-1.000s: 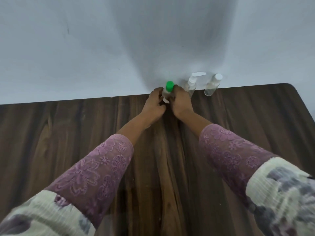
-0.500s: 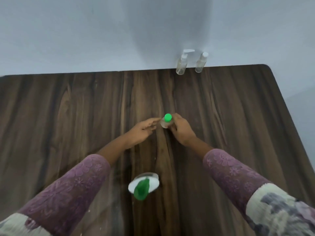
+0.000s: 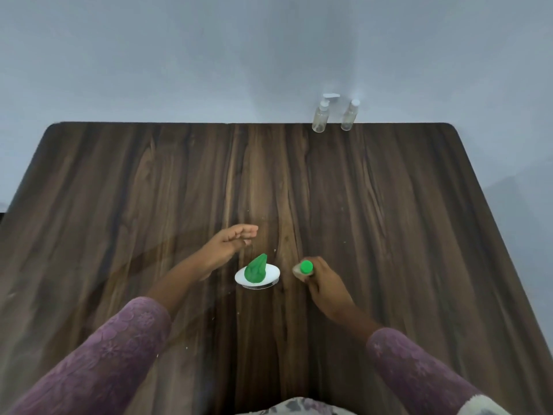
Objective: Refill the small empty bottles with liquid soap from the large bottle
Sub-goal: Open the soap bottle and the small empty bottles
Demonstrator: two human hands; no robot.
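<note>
Presently: small green-capped bottle (image 3: 304,268) clamped in right hand (image 3: 324,284) beside large bottle (image 3: 257,272) on surface (image 3: 389,205); left hand (image 3: 229,243) apart, empty; advisably steady base, then uncap.

A small green-capped bottle (image 3: 304,268) stands upright in the right grip (image 3: 324,284); the green-nozzled large bottle (image 3: 257,272) sits just left, two clear bottles (image 3: 320,116) well beyond.

Head-worn view, steeply downward over the table (image 3: 119,190), wall-facing.
</note>
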